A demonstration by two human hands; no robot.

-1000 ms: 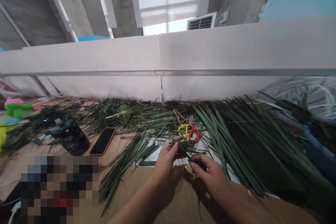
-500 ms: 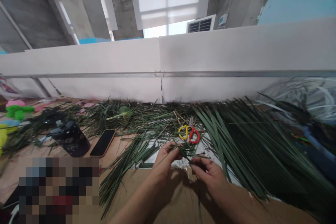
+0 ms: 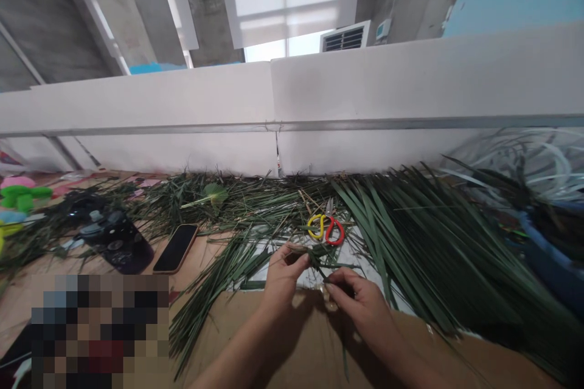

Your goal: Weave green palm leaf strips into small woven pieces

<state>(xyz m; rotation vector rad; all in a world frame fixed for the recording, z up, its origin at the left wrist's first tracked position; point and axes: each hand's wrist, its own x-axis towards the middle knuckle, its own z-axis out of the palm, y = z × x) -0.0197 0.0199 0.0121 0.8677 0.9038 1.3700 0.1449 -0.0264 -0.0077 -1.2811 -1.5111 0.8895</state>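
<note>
My left hand (image 3: 286,272) pinches a small woven bunch of green leaf strips (image 3: 316,256) between thumb and fingers. Lower and to the right, my right hand (image 3: 353,293) grips the end of one leaf strip (image 3: 323,275) that runs out of the bunch. Just beyond the hands lie scissors (image 3: 329,223) with one yellow and one red handle loop. A brown cardboard sheet (image 3: 237,334) is under my forearms. Exactly how the strips cross inside the bunch is too small to make out.
Long green leaves (image 3: 429,249) are heaped on the right, and cut strips (image 3: 205,292) lie to the left. A phone (image 3: 176,248) and a dark bottle (image 3: 119,243) stand further left. A white partition (image 3: 191,103) closes off the back; a blue tub (image 3: 552,255) is at right.
My right hand has shifted slightly down and left, drawing on a strip. The bunch in my left hand looks more compact. The whole view has moved slightly.
</note>
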